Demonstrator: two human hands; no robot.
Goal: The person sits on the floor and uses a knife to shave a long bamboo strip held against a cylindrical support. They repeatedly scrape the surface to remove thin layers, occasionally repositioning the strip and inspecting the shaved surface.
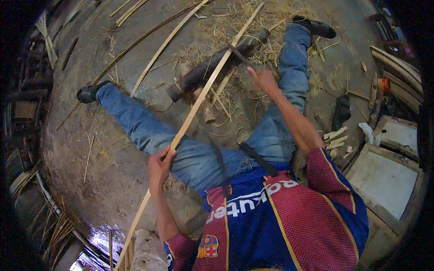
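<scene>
A long pale strip of split bamboo or wood (201, 97) runs slantwise from the lower left to the top, crossing my left thigh. My left hand (160, 167) is closed around it over that thigh. Between my spread legs, a dark round log (199, 77) lies under the strip, with a short wooden peg (206, 109) standing out beneath it. My right hand (264, 81) is closed on a knife, its handle mostly hidden by the fingers. The knife's dark curved blade (238, 54) reaches to the strip where it passes over the log.
Thin shavings (257, 22) litter the floor around the log and my right foot. Another long strip (158, 52) lies to the left. Cut pieces (335, 137), a dark shoe-like object (341, 110) and pale framed panels (384, 180) sit at the right. Bundled sticks (58, 232) lie lower left.
</scene>
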